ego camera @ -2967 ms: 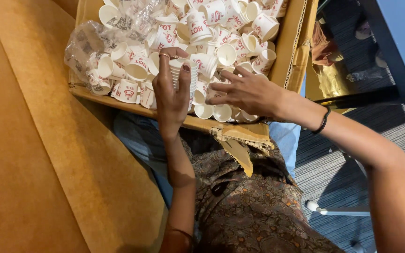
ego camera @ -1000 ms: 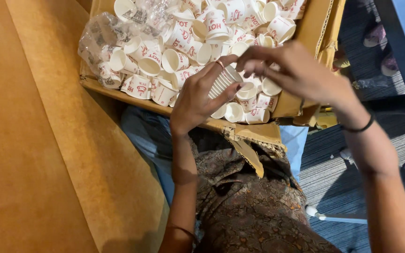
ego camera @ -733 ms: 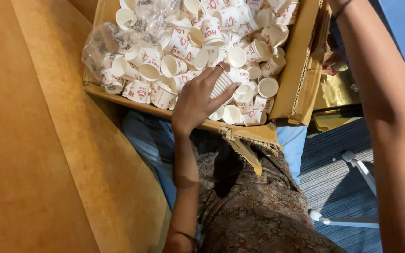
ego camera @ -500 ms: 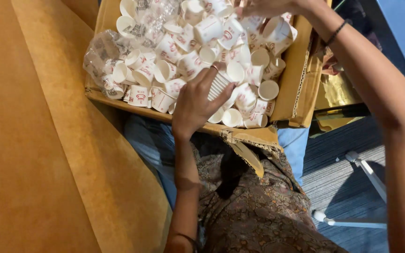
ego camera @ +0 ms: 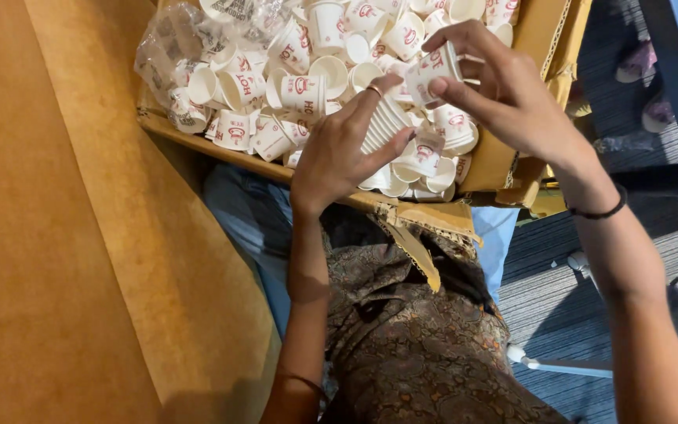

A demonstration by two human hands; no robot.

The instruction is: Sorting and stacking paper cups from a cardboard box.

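One cup, one stack

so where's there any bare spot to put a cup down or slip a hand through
Inside the cardboard box none: loose paper cups cover it, and the left hand with its cup stack and the right hand crowd the near corner. The orange surface left of the box is bare.

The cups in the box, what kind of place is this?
Probably an office or workroom: a cardboard box full of loose paper cups, grey carpet and a chair's wheeled base beside the seated person.
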